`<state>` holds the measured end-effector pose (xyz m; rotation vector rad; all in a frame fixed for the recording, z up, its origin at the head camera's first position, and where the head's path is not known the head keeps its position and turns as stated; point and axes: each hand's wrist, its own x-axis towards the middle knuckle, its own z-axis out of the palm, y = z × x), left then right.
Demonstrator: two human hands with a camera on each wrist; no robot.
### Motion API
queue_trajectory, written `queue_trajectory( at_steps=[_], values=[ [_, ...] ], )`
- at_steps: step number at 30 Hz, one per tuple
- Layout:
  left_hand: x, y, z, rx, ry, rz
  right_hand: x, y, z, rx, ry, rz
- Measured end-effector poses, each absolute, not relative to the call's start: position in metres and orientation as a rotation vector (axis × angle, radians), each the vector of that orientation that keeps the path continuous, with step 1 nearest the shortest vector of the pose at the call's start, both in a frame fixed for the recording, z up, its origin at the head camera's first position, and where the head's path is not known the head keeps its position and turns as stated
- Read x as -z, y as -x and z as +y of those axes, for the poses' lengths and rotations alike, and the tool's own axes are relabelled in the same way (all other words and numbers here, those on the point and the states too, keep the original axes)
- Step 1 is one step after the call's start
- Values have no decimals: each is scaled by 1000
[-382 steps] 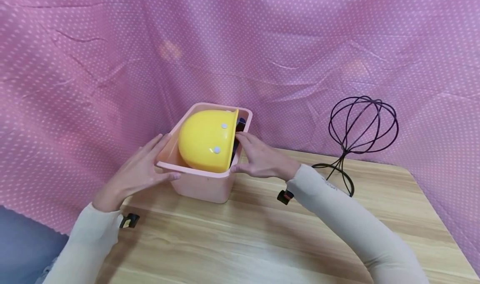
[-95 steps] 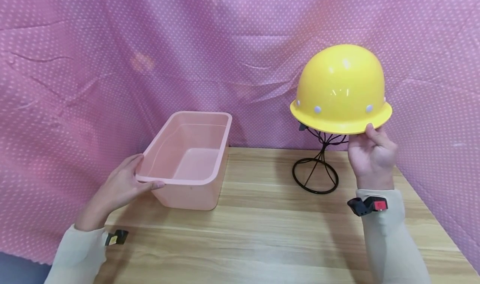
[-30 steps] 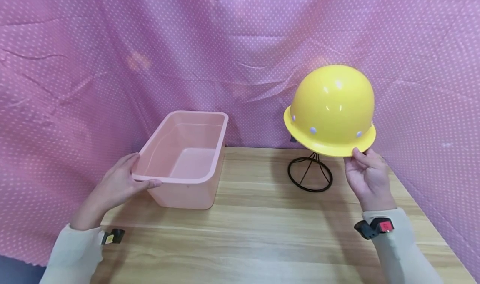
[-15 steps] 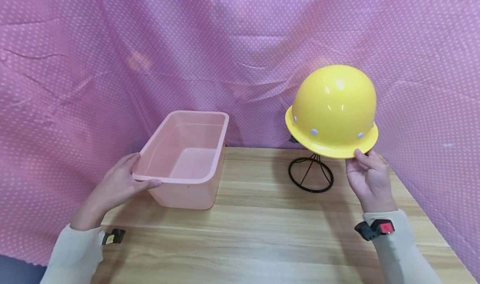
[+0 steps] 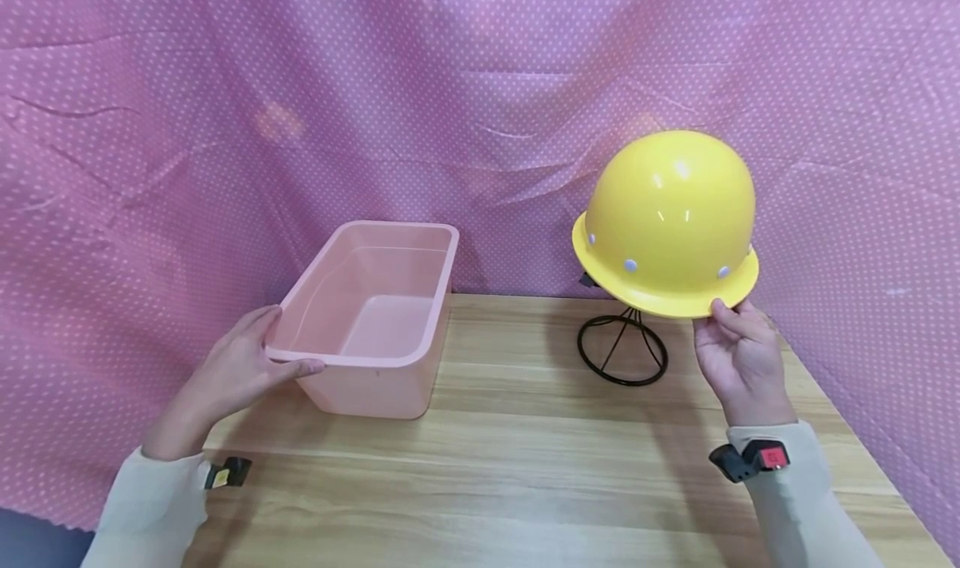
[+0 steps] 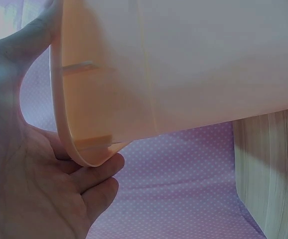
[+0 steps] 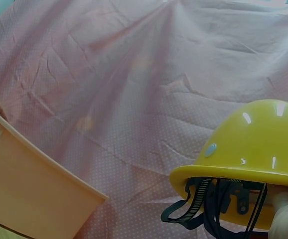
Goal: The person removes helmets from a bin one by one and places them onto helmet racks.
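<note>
My right hand (image 5: 738, 356) pinches the near right brim of a yellow hard hat (image 5: 671, 218), thumb on top and fingers underneath. The hat sits tilted over a black wire stand (image 5: 632, 383), whose round base and stem show while its cage top is hidden inside. In the right wrist view, dark straps (image 7: 196, 199) hang below the brim. At the left, my left hand (image 5: 236, 364) holds the near left corner of a pink plastic bin (image 5: 375, 395), thumb along the front rim. The bin's inside is bare in the head view.
Both stand on a wood-grain table (image 5: 510, 468). A pink dotted curtain (image 5: 510, 118) hangs close behind and along the sides. The table's right edge runs beside my right forearm.
The hard hat has gone from inside the bin to over the wire stand, then lower and tilted. Over the last second it barely shifts. The left hand keeps its place on the bin.
</note>
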<state>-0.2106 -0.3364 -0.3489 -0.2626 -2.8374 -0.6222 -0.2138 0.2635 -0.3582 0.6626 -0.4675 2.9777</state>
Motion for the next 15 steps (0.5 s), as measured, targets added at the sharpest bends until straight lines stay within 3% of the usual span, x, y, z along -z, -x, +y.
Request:
queue_trajectory(
  at_steps=[15],
  values=[
    [345, 208, -337, 561, 317, -2806, 355, 213, 264, -2967, -545, -624]
  ],
)
